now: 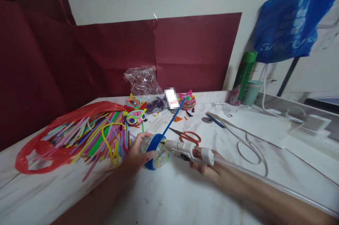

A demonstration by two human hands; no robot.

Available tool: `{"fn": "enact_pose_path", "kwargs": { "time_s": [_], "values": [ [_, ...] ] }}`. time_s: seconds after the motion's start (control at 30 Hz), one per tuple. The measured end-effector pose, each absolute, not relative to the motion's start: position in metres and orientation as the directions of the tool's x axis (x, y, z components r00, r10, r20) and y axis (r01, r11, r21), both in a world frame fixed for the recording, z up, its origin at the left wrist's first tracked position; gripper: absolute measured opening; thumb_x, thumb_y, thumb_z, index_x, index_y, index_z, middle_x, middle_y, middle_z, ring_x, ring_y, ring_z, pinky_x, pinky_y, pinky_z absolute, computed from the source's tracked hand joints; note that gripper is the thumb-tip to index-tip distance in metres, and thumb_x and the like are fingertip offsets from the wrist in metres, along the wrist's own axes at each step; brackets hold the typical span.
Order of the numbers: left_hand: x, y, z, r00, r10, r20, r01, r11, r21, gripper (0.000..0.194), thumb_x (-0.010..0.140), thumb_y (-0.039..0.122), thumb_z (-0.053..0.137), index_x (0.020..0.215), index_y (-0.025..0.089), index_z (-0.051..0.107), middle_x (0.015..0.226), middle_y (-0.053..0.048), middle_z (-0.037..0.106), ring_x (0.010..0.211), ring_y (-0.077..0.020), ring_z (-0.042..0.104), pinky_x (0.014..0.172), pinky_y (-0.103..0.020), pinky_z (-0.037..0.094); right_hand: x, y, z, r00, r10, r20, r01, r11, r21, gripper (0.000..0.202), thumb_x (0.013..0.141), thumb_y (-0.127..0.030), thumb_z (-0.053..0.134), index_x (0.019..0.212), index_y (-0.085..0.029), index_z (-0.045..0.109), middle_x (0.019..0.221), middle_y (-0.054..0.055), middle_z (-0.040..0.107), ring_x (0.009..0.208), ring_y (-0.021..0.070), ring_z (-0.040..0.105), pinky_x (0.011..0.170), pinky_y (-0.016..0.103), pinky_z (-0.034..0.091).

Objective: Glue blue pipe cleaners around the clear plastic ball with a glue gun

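Observation:
My left hand (137,151) is closed around a clear, rounded plastic piece (162,159) that looks like part of a bottle. A blue pipe cleaner (173,117) is wound around it in a band, its loose end slanting up to the right. In my right hand (208,171) is a white hot glue gun (182,149), its nozzle pointing left at the blue band. Whether the nozzle touches the band cannot be made out. Just behind the glue gun lie orange-handled scissors (189,137).
Many coloured pipe cleaners (92,135) spill from a red plastic bag (29,158) at left. Decorated animal-like figures (135,116) stand at the back. A utility knife (215,121) and a white cable (249,151) lie right, near a green spray can (245,73) and a cup (252,92).

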State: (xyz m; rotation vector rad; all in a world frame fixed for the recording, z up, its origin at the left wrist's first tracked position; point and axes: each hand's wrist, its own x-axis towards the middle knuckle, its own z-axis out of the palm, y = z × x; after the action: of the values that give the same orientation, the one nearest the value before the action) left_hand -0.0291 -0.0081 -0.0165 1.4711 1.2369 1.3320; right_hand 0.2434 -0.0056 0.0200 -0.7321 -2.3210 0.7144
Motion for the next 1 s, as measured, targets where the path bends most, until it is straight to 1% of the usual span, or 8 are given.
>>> {"fn": "enact_pose_path", "kwargs": {
  "time_s": [0.13, 0.27, 0.4, 0.5, 0.63, 0.73, 0.87, 1.0],
  "values": [
    [-0.027, -0.009, -0.014, -0.058, 0.977, 0.207, 0.133, -0.198, 0.971, 0.053, 0.063, 0.029, 0.067, 0.112, 0.022, 0.047, 0.102, -0.004, 0.061, 0.091, -0.0223, 0.060, 0.078, -0.032, 0.046, 0.242, -0.009, 0.020, -0.680, 0.635, 0.367, 0.321, 0.708, -0.629, 0.011, 0.079, -0.020, 0.041, 0.076, -0.020, 0.051, 0.069, 0.001, 0.055, 0.064, 0.0145, 0.052, 0.058, 0.023, 0.046],
    [-0.026, -0.008, -0.015, -0.100, 0.973, 0.209, 0.161, -0.191, 0.968, 0.056, 0.061, 0.032, 0.069, 0.112, 0.022, 0.048, 0.102, -0.005, 0.063, 0.092, -0.0240, 0.061, 0.078, -0.033, 0.047, 0.242, -0.007, 0.017, -0.645, 0.647, 0.407, 0.319, 0.712, -0.625, 0.011, 0.079, -0.018, 0.040, 0.076, -0.020, 0.051, 0.070, 0.000, 0.053, 0.065, 0.0141, 0.051, 0.060, 0.023, 0.044],
    [-0.027, -0.007, -0.017, -0.123, 0.968, 0.221, 0.198, -0.194, 0.961, 0.059, 0.060, 0.035, 0.070, 0.113, 0.022, 0.049, 0.108, -0.007, 0.064, 0.099, -0.0270, 0.061, 0.083, -0.036, 0.047, 0.241, -0.002, 0.016, -0.674, 0.624, 0.395, 0.240, 0.692, -0.681, 0.009, 0.076, -0.017, 0.041, 0.077, -0.019, 0.050, 0.071, -0.001, 0.051, 0.064, 0.0126, 0.049, 0.058, 0.021, 0.042],
    [-0.026, -0.007, -0.015, -0.146, 0.968, 0.203, 0.198, -0.173, 0.965, 0.061, 0.059, 0.037, 0.069, 0.114, 0.020, 0.049, 0.106, -0.008, 0.064, 0.098, -0.0282, 0.062, 0.083, -0.037, 0.047, 0.240, -0.002, 0.016, -0.691, 0.612, 0.383, 0.203, 0.674, -0.710, 0.005, 0.073, -0.016, 0.042, 0.072, -0.020, 0.046, 0.067, -0.002, 0.048, 0.062, 0.0116, 0.048, 0.056, 0.020, 0.039],
    [-0.024, -0.008, -0.013, -0.159, 0.965, 0.208, 0.209, -0.173, 0.962, 0.060, 0.057, 0.035, 0.070, 0.112, 0.020, 0.050, 0.107, -0.008, 0.064, 0.098, -0.0288, 0.062, 0.082, -0.037, 0.048, 0.241, 0.002, 0.015, -0.659, 0.617, 0.429, 0.214, 0.701, -0.680, 0.007, 0.074, -0.016, 0.040, 0.070, -0.020, 0.044, 0.067, -0.002, 0.047, 0.062, 0.0116, 0.046, 0.057, 0.021, 0.039],
    [-0.026, -0.005, -0.016, -0.167, 0.962, 0.215, 0.227, -0.174, 0.958, 0.061, 0.056, 0.036, 0.070, 0.112, 0.021, 0.051, 0.111, -0.009, 0.064, 0.100, -0.0298, 0.062, 0.080, -0.036, 0.050, 0.243, 0.006, 0.012, -0.663, 0.616, 0.425, 0.191, 0.688, -0.700, 0.007, 0.075, -0.016, 0.041, 0.072, -0.020, 0.045, 0.067, -0.002, 0.048, 0.061, 0.0113, 0.046, 0.056, 0.020, 0.039],
    [-0.033, 0.001, -0.026, -0.172, 0.945, 0.278, 0.315, -0.214, 0.925, 0.060, 0.056, 0.044, 0.071, 0.110, 0.022, 0.053, 0.111, -0.009, 0.065, 0.103, -0.0315, 0.062, 0.085, -0.040, 0.051, 0.243, 0.008, 0.013, -0.692, 0.606, 0.393, 0.182, 0.673, -0.717, 0.005, 0.075, -0.017, 0.042, 0.073, -0.020, 0.046, 0.069, -0.002, 0.048, 0.062, 0.0116, 0.048, 0.057, 0.020, 0.041],
    [-0.039, 0.006, -0.033, -0.150, 0.941, 0.303, 0.346, -0.238, 0.908, 0.067, 0.056, 0.057, 0.072, 0.110, 0.022, 0.052, 0.114, -0.010, 0.065, 0.108, -0.0334, 0.060, 0.090, -0.042, 0.049, 0.244, 0.004, 0.017, -0.670, 0.636, 0.382, 0.257, 0.682, -0.685, 0.008, 0.078, -0.020, 0.041, 0.074, -0.020, 0.047, 0.071, 0.000, 0.050, 0.064, 0.0128, 0.050, 0.061, 0.021, 0.044]
  ]
}}
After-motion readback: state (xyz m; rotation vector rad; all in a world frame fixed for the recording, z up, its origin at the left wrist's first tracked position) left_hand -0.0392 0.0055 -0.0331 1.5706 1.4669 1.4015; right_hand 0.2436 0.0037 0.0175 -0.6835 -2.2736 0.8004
